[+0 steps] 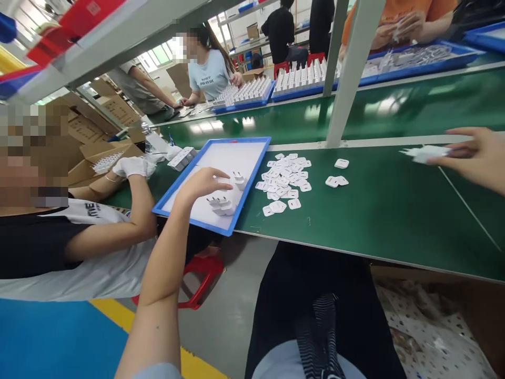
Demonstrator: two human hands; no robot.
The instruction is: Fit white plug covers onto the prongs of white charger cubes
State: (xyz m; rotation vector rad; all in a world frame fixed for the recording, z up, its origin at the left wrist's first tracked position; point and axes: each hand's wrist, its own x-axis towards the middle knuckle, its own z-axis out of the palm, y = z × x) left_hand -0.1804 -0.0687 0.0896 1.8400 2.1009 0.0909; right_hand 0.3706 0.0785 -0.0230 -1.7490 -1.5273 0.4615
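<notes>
from my remote seat i see the right hand (pixel 479 152) pinching a small white plastic plug piece (pixel 428 153) between thumb and fingers, at the right side over the glossy green tabletop (pixel 379 210). i judge it light, stiff and slightly slick — best held by its body, clear of what look like slim prongs. the left hand (pixel 199 185) is loosely open over the blue-rimmed white tray (pixel 224 152), fingertips close to a white pronged plug (pixel 239 182); i can't tell whether they touch. flat white rounded-square pieces (pixel 283 176) lie heaped beside the tray — the tabletop seems smooth enough for sliding. beyond, a grey metal post (pixel 342 100) rises; a co-worker's white-gloved hand (pixel 132 166) is at the left.
</notes>
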